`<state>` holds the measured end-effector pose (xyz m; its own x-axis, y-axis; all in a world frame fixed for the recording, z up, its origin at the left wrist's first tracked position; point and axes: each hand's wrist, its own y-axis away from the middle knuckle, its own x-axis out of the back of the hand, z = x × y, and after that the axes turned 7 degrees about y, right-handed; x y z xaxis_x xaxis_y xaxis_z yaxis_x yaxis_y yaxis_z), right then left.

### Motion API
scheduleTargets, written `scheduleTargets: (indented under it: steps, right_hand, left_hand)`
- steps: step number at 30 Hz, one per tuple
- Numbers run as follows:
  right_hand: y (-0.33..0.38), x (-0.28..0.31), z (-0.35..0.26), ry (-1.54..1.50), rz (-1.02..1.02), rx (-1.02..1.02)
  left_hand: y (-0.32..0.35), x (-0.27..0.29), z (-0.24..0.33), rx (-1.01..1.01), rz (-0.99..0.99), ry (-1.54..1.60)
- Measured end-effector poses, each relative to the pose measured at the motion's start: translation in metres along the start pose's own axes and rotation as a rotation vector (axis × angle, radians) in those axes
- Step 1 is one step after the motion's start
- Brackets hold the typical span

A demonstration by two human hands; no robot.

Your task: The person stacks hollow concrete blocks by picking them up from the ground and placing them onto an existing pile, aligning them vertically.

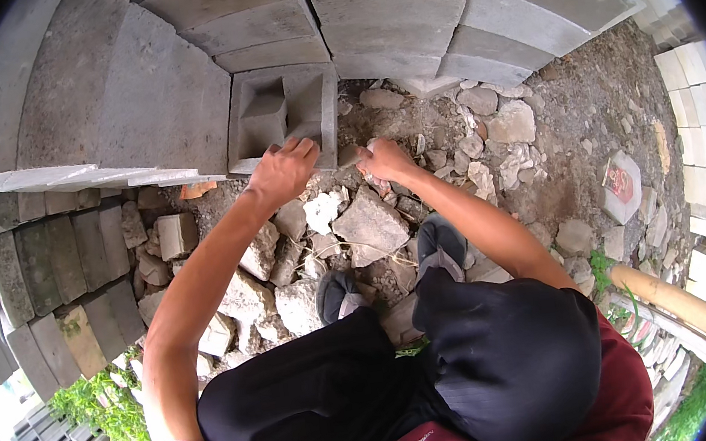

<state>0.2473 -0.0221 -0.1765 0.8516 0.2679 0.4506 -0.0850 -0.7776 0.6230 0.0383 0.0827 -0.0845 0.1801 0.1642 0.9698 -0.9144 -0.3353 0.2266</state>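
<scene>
A grey hollow concrete block (pixel 324 111) stands with its openings facing up, tucked against the large grey slabs. My left hand (pixel 286 171) is on its near rim, the fingers curled over the edge into an opening. Just right of the block's near corner is my right hand (pixel 383 161), its fingers closed in a pinch. A small flat grey-brown piece (pixel 349 155) shows between those fingers and the block; whether it is stone or a tool I cannot make out. Below both hands lies broken rubble, with one large flat stone (pixel 371 225) in the middle.
Stacked concrete slabs (pixel 387 10) wall off the far side and left. Smaller grey blocks (pixel 65 259) are piled at the left. My shoes (pixel 440 246) rest among the loose stones. At right lie an octagonal paver (pixel 621 186) and a bamboo pole (pixel 676 304).
</scene>
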Motion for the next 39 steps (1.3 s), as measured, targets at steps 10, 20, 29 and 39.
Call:
scheduleTargets:
  steps: [10, 20, 29, 39]
  right_hand:
    - [0.008, -0.019, -0.014, -0.123, 0.059, -0.026]
    - [-0.024, 0.004, -0.013, 0.578, 0.109, 0.183]
    - [-0.013, 0.006, -0.001, 0.311, 0.292, 0.314]
    - [-0.026, 0.003, 0.026, 0.438, 0.315, 0.692]
  left_hand:
    - [0.001, 0.000, 0.000, -0.027, 0.048, 0.030]
    - [-0.004, 0.001, 0.002, -0.083, 0.135, 0.045]
    - [0.002, -0.003, 0.000, -0.015, 0.035, 0.026]
    - [0.023, -0.016, -0.008, 0.144, 0.112, 0.304]
